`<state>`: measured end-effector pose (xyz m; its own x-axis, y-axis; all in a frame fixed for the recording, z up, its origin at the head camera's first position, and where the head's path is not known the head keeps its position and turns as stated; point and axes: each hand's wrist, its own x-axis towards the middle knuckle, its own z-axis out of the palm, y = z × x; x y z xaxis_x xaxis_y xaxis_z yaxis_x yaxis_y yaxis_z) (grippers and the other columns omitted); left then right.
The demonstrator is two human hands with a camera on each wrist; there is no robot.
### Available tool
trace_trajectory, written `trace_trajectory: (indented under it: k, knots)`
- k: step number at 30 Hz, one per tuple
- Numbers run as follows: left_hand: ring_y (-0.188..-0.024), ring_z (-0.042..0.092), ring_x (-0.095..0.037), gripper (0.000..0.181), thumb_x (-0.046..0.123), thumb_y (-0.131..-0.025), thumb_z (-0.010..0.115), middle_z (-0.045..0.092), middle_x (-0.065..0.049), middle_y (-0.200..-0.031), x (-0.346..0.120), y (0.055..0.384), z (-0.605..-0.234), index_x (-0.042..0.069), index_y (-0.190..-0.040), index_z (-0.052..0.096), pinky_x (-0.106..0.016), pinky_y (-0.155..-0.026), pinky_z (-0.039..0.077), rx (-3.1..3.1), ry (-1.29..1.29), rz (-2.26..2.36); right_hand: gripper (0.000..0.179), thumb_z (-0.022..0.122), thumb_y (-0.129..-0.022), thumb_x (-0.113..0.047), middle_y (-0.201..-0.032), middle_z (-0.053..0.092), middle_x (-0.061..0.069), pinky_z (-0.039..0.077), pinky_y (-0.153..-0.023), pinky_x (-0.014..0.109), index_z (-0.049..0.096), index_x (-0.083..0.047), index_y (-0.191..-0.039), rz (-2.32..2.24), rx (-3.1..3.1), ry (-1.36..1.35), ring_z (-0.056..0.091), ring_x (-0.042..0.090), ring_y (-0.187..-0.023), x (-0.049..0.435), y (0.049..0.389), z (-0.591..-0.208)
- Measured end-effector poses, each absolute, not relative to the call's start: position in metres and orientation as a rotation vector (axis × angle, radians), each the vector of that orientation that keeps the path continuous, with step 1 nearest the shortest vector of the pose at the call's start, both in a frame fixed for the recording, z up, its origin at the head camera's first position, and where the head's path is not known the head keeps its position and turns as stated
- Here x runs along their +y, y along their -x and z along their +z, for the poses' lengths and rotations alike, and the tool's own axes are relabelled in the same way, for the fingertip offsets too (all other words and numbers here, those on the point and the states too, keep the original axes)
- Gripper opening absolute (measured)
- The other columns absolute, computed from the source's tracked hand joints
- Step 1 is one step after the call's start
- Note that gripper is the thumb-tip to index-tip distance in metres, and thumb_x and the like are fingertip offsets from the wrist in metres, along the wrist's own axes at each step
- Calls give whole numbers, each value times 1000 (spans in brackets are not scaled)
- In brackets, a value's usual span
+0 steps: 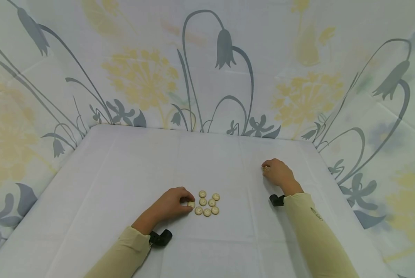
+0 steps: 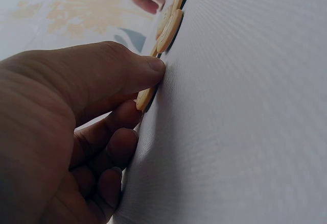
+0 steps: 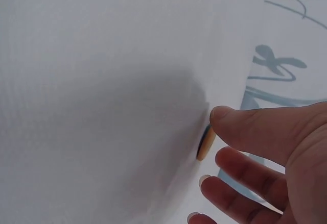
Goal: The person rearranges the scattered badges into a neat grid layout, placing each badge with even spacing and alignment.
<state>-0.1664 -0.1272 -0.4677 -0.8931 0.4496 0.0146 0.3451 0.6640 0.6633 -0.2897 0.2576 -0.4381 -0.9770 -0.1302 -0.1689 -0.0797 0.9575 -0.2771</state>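
My left hand (image 1: 172, 202) pinches a round pale wooden disc (image 1: 191, 204) between thumb and forefinger, at the left edge of a small group of discs. Its edge shows below the thumb in the left wrist view, near the white cloth. Several like discs (image 1: 212, 202) with dark rims and small marks lie flat just to its right, close together. Farther off at the right, my right hand (image 1: 279, 173) holds another wooden disc (image 3: 206, 143) at its fingertips, low over the cloth. The thumb covers part of that disc; the forefinger is mostly hidden in the right wrist view.
A white cloth (image 1: 131, 162) with light creases covers the table. Upright fabric printed with grey and yellow flowers (image 1: 225, 46) closes off the back and both sides. Dark wrist cameras (image 1: 160, 238) sit at the cuffs of both light sleeves (image 1: 318, 235).
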Motion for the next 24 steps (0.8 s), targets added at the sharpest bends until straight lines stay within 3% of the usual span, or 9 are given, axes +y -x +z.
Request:
trace_trajectory:
  k: [4,15,24]
  knots:
    - [-89,59,-7,17,21,-85,74,64,8,-95,-127,167,-469,15,-101,72,-28,-81,49,2728,-660,1039,33,50,-94,-15,-131,55,24,44,-97,57,65,-7,-123,-375,2958,220,52,44,-121,251,285,-432]
    - [-89,59,-7,18,22,-85,75,64,9,-95,-128,169,-472,16,-101,72,-28,-81,49,2728,-651,1040,33,60,-93,-16,-132,54,22,49,-87,51,63,-8,-125,-379,2987,324,60,36,-109,231,271,-419]
    - [-89,58,-7,17,21,-85,75,64,9,-95,-127,169,-472,16,-101,72,-28,-81,49,2727,-654,1044,34,63,-93,-19,-130,57,18,51,-83,49,64,-10,-125,-452,2988,440,60,36,-108,212,257,-412]
